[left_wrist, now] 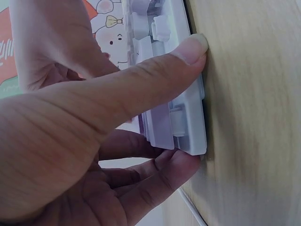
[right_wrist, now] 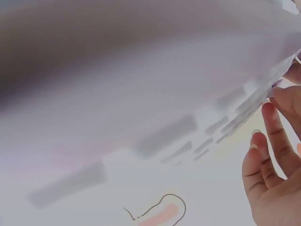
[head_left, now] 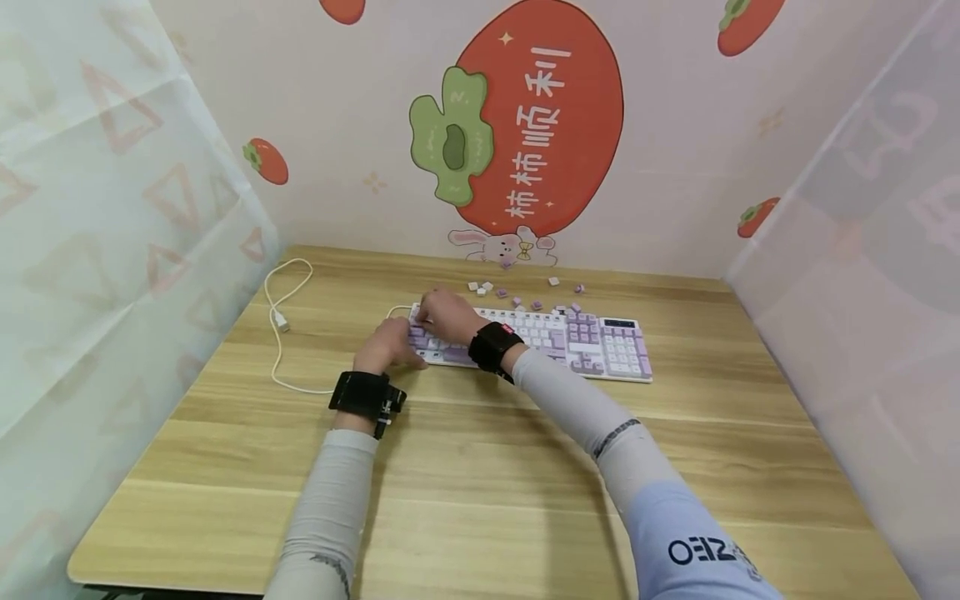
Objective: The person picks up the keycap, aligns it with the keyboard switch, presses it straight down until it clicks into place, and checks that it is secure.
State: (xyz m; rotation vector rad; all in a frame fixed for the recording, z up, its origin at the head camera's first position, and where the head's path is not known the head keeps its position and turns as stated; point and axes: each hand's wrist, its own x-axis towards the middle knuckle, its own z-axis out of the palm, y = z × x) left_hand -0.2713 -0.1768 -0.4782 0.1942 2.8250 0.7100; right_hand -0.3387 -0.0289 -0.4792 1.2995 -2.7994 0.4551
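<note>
A white and purple keyboard (head_left: 555,337) lies on the table, several of its key positions bare along the top and bottom rows. My left hand (head_left: 386,343) grips its left end: in the left wrist view the thumb (left_wrist: 190,49) lies over the front edge and fingertips (left_wrist: 181,162) bear on the side. Over the keyboard's upper left, my right hand (head_left: 450,317) points down with bent fingers. A small purple keycap (right_wrist: 274,87) shows at the fingertips of the right hand in the right wrist view, mostly covered. The remaining fingers of that hand stay loosely bent.
Loose white and purple keycaps (head_left: 502,292) lie scattered behind the keyboard. A white cable (head_left: 275,350) with a USB plug (head_left: 281,320) loops across the table's left side. A printed backdrop (head_left: 337,100) stands at the rear, with fabric sides left and right.
</note>
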